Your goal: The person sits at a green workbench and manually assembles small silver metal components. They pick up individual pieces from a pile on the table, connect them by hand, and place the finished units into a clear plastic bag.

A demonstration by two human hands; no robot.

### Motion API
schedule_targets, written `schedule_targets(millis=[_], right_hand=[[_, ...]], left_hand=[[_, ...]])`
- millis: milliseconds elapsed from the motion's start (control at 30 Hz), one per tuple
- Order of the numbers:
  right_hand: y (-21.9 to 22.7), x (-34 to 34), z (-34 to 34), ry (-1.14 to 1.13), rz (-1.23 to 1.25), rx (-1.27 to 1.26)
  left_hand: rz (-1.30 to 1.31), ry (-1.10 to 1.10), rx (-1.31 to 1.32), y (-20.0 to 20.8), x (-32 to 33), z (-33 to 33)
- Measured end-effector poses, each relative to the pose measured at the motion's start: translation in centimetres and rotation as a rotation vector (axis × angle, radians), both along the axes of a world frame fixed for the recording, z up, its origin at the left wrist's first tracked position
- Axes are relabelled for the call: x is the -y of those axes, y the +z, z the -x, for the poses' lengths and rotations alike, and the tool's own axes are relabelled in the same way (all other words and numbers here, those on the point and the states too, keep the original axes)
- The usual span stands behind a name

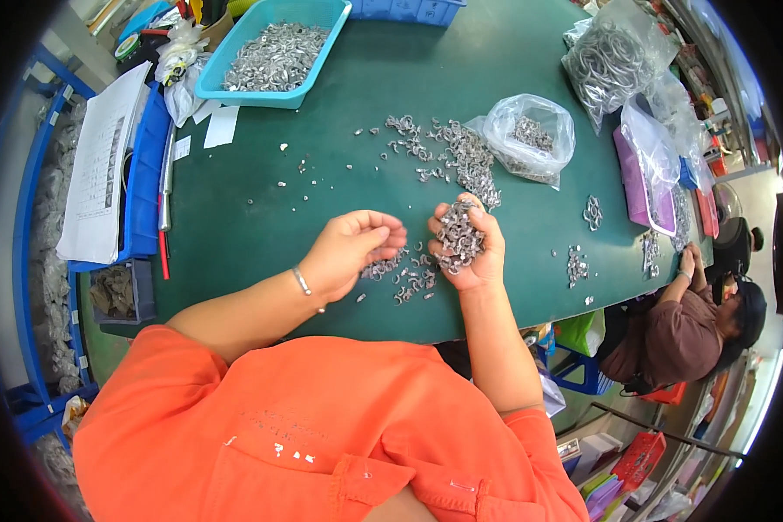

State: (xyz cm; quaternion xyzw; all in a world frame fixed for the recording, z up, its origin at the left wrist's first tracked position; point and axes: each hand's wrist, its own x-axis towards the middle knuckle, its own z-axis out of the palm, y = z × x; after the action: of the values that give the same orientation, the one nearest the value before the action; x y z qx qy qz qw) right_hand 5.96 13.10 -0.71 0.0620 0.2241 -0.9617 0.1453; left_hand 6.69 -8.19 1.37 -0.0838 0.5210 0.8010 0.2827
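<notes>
My right hand (491, 254) is cupped round a heaped handful of small grey metal rings (459, 237), several of them looking like open curved pieces. To its left, my left hand (350, 246) hovers at a small scatter of the same pieces (415, 280) on the green table. Its fingers are curled together with the thumb against them, and what they hold, if anything, is hidden. Just beyond the right hand spreads a larger loose pile of rings (468, 157). Beside that pile stands an open clear plastic bag (531, 139) with more grey pieces inside.
A turquoise tray (300, 94) of metal pieces stands far left on the table (235, 191). A blue bin with papers (104, 165) is at the left edge. Far right are a bag of larger rings (613, 61) and a purple basket (632, 178). Another person (683, 335) sits at right.
</notes>
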Motion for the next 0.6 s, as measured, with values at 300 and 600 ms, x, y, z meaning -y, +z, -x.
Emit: schedule_targets(millis=[300,600], right_hand=[[2.1,4.7,1.2,-0.388,-0.262,-0.273],[2.4,5.6,1.6,-0.650,-0.741,-0.633]], left_hand=[[-0.742,0.271,0.378,0.6,-5.7,2.1],[-1.043,0.291,0.387,-1.6,-6.3,3.1]])
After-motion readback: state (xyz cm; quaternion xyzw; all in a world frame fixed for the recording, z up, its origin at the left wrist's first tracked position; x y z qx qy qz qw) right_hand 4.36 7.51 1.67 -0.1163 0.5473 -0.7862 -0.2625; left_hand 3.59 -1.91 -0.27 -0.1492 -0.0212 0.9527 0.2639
